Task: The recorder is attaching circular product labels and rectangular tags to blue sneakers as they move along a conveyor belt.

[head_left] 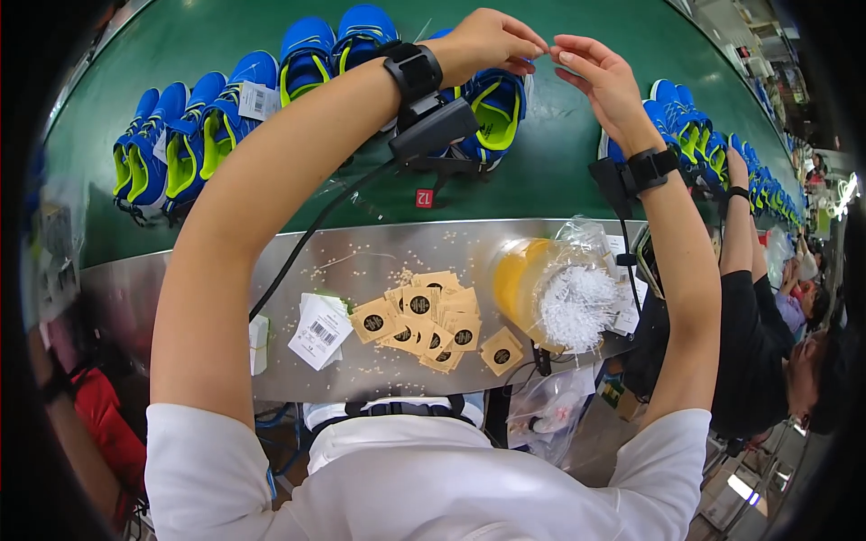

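Note:
My left hand (494,41) is over a pair of blue shoes with lime lining (494,126), its fingertips drawn together in a pinch. Opposite it, my right hand (606,83) has thumb and forefinger brought close, almost meeting the left fingertips. Whatever thin thing may be between them is too small to make out. The shoe pair stands on the green table (555,171), partly hidden by my left wrist and the black device strapped to it. Another blue pair (336,45) stands just left, behind my forearm.
More blue shoes (185,126) with white tags stand at left, and others (690,122) line up at right beside a co-worker's arm (738,216). The metal ledge (406,243) nearer me holds tan cards (419,307), white tags (321,330) and a yellow tub of white plastic fasteners (577,307).

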`<action>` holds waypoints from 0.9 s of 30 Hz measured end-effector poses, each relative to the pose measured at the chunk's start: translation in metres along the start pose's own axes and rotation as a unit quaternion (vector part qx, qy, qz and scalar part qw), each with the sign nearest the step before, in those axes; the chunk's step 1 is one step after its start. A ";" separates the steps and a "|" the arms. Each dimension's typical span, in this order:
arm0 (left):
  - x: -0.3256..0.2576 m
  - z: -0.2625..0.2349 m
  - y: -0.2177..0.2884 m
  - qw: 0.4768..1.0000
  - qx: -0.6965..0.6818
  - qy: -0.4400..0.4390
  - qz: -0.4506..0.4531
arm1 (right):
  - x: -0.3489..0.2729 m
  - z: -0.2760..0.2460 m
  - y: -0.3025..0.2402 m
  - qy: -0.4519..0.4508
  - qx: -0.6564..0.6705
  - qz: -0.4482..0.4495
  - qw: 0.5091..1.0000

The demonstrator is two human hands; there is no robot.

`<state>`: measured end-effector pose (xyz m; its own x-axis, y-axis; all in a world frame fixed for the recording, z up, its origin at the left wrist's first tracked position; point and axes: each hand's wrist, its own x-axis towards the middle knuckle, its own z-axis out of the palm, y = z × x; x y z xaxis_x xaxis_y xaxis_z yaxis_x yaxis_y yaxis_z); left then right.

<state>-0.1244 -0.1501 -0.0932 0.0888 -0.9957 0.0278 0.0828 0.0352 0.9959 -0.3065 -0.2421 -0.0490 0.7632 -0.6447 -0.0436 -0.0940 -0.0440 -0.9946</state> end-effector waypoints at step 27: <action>-0.020 -0.023 -0.010 0.992 -0.122 0.017 -0.011 | 0.008 0.043 -0.009 -0.031 -0.141 0.001 0.989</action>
<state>-0.1046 -0.1291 -0.1054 0.1180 -0.9930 -0.0016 0.3228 0.0369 0.9458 -0.2726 -0.2140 -0.0449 0.8001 -0.5968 -0.0607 -0.2641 -0.2597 -0.9288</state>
